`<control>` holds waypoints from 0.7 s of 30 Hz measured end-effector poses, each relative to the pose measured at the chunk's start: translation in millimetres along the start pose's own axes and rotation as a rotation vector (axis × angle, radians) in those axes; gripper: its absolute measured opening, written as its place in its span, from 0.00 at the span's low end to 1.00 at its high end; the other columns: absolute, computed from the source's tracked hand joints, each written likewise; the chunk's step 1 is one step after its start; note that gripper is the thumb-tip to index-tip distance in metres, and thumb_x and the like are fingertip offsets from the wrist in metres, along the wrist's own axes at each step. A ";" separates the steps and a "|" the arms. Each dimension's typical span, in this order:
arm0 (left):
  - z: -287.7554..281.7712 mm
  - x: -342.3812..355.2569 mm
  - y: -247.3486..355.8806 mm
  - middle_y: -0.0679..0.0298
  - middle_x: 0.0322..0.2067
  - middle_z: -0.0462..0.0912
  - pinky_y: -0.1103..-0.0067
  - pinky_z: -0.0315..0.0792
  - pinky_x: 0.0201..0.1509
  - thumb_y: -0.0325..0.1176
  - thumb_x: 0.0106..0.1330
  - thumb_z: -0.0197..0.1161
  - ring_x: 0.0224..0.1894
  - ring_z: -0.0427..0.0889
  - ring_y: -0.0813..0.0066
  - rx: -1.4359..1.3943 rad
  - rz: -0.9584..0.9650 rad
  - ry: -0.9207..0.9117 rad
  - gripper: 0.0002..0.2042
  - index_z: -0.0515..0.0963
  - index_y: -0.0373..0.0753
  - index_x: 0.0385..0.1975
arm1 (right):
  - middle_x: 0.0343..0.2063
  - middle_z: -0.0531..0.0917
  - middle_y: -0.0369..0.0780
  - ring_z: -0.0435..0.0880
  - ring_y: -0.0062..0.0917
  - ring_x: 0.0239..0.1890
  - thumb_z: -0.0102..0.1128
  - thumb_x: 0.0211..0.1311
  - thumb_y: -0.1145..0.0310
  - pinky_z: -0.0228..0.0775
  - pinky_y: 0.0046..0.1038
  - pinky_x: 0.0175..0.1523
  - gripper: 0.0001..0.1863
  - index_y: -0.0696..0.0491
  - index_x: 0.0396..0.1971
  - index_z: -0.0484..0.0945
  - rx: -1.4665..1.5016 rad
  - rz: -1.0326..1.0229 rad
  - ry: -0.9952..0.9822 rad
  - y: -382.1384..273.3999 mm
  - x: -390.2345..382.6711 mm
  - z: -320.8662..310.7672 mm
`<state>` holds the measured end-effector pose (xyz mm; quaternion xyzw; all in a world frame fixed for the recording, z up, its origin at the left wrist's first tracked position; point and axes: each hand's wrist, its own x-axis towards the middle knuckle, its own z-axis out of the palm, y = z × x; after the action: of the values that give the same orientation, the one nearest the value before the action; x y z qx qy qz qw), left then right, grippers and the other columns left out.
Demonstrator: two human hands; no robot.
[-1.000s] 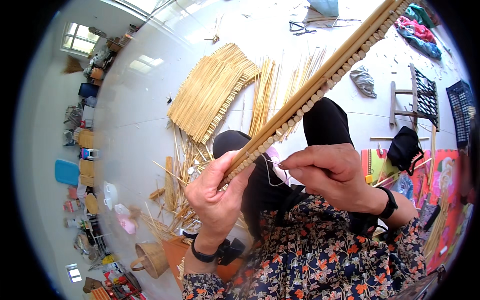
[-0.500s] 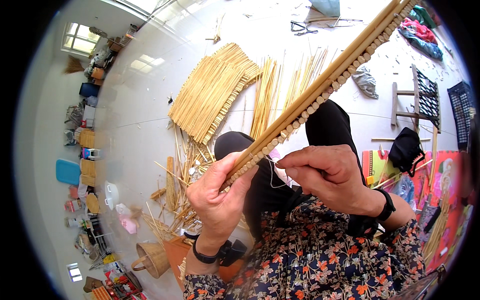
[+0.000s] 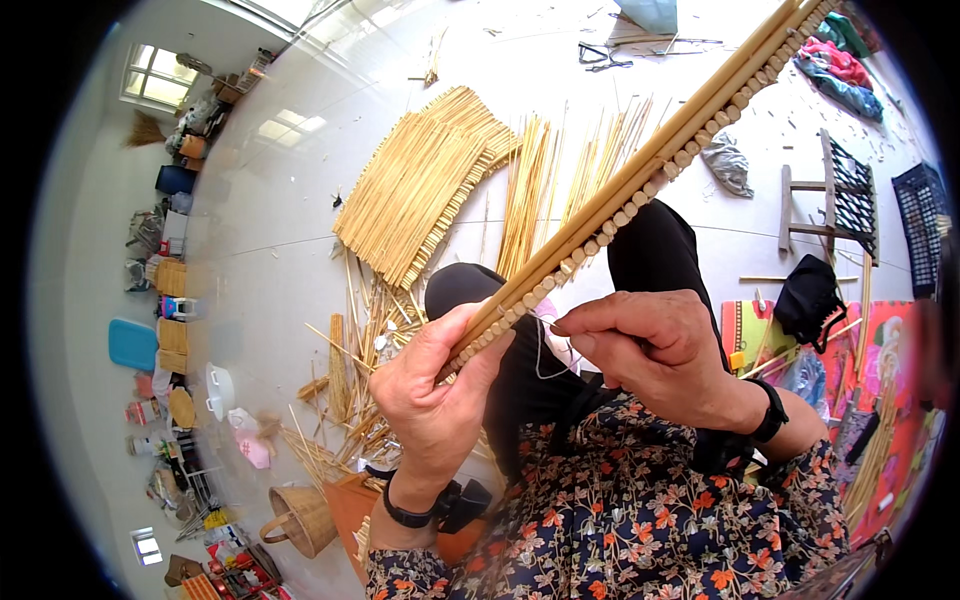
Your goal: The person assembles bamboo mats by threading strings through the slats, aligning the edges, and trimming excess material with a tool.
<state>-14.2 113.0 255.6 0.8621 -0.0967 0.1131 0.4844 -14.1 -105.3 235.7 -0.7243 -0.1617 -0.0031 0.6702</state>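
My left hand [image 3: 425, 388] is closed round the lower end of a long bundle of straw-coloured stalks [image 3: 640, 172], thumb above and fingers beneath. The bundle slants up to the far right, and a row of round cut stalk ends runs along its lower right side. My right hand [image 3: 660, 350] pinches thumb to forefinger just right of the bundle. From that pinch a thin, needle-like piece reaches toward the stalks, too fine to make out for certain. A white thread [image 3: 542, 362] hangs in a loop between the fingertips and the bundle.
On the floor beyond my knees lie a stitched stalk mat [image 3: 405, 185] and loose stalks [image 3: 525, 200]. A wicker basket [image 3: 305, 522] stands at lower left. To the right are a low wooden stool [image 3: 830, 195], a black bag [image 3: 812, 302] and a dark crate [image 3: 918, 228].
Both hands keep almost the same place and grip. The thread loop hangs slightly differently, and the surroundings have shifted a few pixels left.
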 end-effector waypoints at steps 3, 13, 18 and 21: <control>-0.4 -0.2 1.2 0.67 0.33 0.88 0.86 0.77 0.40 0.23 0.63 0.75 0.35 0.82 0.86 -0.007 -0.008 0.003 0.14 0.85 0.27 0.48 | 0.22 0.84 0.39 0.83 0.19 0.23 0.64 0.67 0.77 0.72 0.22 0.29 0.08 0.56 0.43 0.87 -0.011 0.005 -0.006 0.6 -0.6 0.5; 0.4 0.4 1.0 0.66 0.34 0.89 0.86 0.77 0.40 0.23 0.63 0.76 0.35 0.83 0.85 0.001 0.003 0.001 0.14 0.85 0.27 0.47 | 0.24 0.85 0.37 0.82 0.14 0.20 0.63 0.69 0.78 0.69 0.19 0.24 0.08 0.56 0.43 0.87 -0.012 -0.026 0.006 5.3 -1.6 1.0; 0.0 0.7 1.8 0.66 0.33 0.89 0.86 0.77 0.40 0.24 0.62 0.76 0.35 0.83 0.85 0.011 0.004 -0.006 0.14 0.85 0.28 0.47 | 0.22 0.84 0.38 0.83 0.18 0.22 0.65 0.67 0.77 0.72 0.21 0.28 0.07 0.56 0.43 0.86 -0.045 -0.031 0.014 1.6 -1.7 0.5; 0.5 0.3 1.5 0.66 0.33 0.89 0.86 0.77 0.40 0.24 0.62 0.76 0.35 0.82 0.85 0.007 0.003 -0.002 0.14 0.85 0.28 0.47 | 0.23 0.85 0.36 0.81 0.12 0.19 0.62 0.70 0.78 0.68 0.18 0.23 0.07 0.57 0.42 0.88 -0.012 -0.027 0.014 3.0 -2.0 0.8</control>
<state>-14.2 111.7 256.6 0.8638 -0.0980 0.1132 0.4810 -15.4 -105.1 232.3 -0.7262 -0.1666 -0.0181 0.6668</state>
